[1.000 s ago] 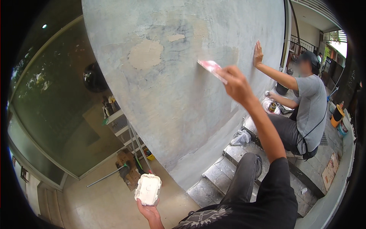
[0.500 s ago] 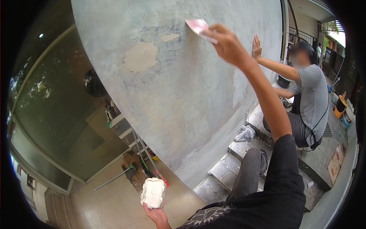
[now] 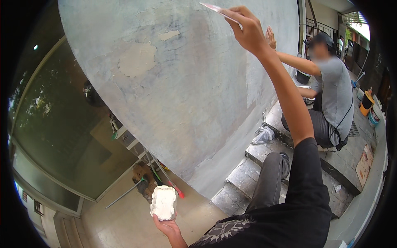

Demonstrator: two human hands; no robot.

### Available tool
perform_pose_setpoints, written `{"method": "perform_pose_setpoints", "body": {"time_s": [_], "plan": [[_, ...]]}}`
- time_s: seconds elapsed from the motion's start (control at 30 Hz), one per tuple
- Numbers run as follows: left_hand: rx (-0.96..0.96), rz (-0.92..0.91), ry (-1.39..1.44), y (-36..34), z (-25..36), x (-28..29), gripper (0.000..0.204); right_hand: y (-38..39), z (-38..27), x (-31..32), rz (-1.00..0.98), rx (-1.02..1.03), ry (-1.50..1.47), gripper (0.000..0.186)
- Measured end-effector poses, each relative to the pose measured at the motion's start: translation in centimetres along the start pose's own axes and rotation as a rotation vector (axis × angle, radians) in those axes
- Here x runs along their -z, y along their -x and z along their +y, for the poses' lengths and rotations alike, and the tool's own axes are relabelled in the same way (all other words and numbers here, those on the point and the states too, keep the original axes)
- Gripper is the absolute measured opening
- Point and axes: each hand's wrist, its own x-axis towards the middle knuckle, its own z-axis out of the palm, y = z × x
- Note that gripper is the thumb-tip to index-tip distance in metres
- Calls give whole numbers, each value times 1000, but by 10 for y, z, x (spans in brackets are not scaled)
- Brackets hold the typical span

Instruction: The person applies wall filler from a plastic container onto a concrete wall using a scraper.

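Note:
My right hand (image 3: 248, 29) is raised high against the grey plastered wall (image 3: 198, 95) and grips a thin flat scraper blade (image 3: 217, 9) whose edge lies on the wall near the top. Low down, my left hand (image 3: 167, 226) holds a white putty-smeared block (image 3: 163, 202) out in front of me, away from the wall. A pale filled patch (image 3: 137, 61) shows on the wall at the upper left.
Another person in a grey shirt (image 3: 337, 95) sits on the stone steps (image 3: 264, 165) to my right, one hand flat on the wall. A crumpled plastic bag (image 3: 263, 135) lies on a step. Buckets (image 3: 366, 103) stand far right. Broom handles (image 3: 165, 177) lean below the wall.
My right hand has swept the scraper upward and leftward along the wall, from mid-height to near its top. The left hand with the block has stayed low.

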Motion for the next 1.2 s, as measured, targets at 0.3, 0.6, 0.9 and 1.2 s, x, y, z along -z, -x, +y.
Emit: {"method": "perform_pose_setpoints", "body": {"time_s": [0.3,0.6,0.9,1.2], "plan": [[27,23,30,4,-7,20,60,139,-60,-23,-299,-201,-115,56],[-18,36,4,-7,-1,3,62,2,-11,29,-102,9,5,28],[-4,47,40,10,-11,7,63,-14,6,-31,-103,-13,3,39],[11,58,33,-3,-6,21,62,76,-30,28,-619,-208,-141,38]]}}
